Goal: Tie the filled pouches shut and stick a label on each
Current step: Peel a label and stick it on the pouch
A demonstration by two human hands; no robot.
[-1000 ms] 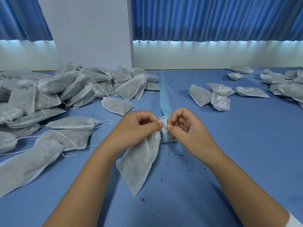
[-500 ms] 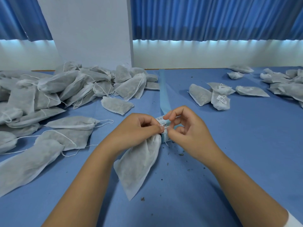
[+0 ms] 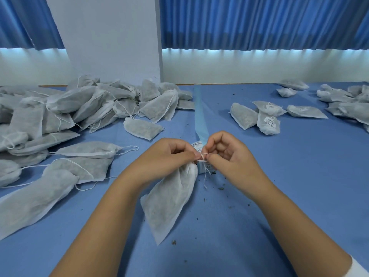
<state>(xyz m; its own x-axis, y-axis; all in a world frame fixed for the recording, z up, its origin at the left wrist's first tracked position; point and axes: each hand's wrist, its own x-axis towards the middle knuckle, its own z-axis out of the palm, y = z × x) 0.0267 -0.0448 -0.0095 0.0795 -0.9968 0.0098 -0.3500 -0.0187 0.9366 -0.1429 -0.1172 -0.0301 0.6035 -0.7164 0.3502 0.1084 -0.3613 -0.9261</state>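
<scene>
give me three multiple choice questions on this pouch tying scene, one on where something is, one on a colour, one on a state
1. Where does the big heap of pouches with loose strings lie?
A. on the person's left
B. in the person's lap
C. stacked on the label strip

2. What colour is the table cover?
A. red
B. blue
C. green

3. What state is the pouch in the hands in?
A. lying flat and untouched
B. emptied out
C. neck gathered, string pinched by both hands

Answers:
1. A, the heap of pouches fills the left side of the table.
2. B, the table cover is blue all over.
3. C, the left hand and right hand pinch the white string at the neck of the held pouch, which hangs full.
</scene>
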